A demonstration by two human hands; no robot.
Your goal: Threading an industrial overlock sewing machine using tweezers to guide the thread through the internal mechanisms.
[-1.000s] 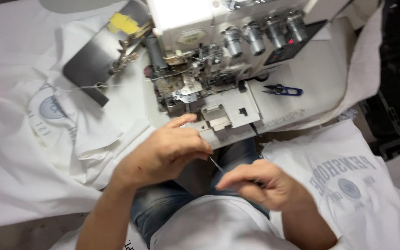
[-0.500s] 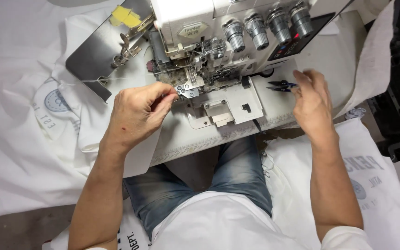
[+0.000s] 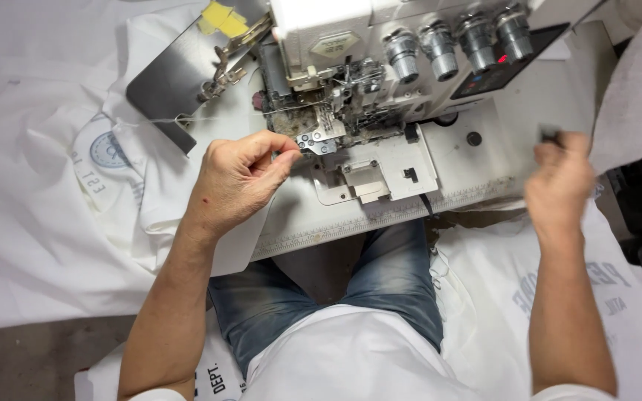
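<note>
**Threading at the needle area, nothing under the foot yet**

The white counter (image 3: 484, 171) carries a white overlock sewing machine (image 3: 380, 67), with printed white garments (image 3: 53, 193) heaped on its left and more white printed cloth (image 3: 559, 289) at the right, over my lap. From my view, my left hand (image 3: 239, 182) sits just in front of the machine's needle and presser-foot area (image 3: 321, 126), fingers pinched together there; I take it to be clamped on a fine thread, though the thread itself is too thin to make out. My right hand (image 3: 559, 178) is blurred near the counter's right edge, curled round a small dark object (image 3: 550, 136) that I cannot identify. I judge the work to be at the setup stage: no cloth lies under the foot, the small cover plate (image 3: 365, 182) stands open, and the garments wait unsewn.
</note>
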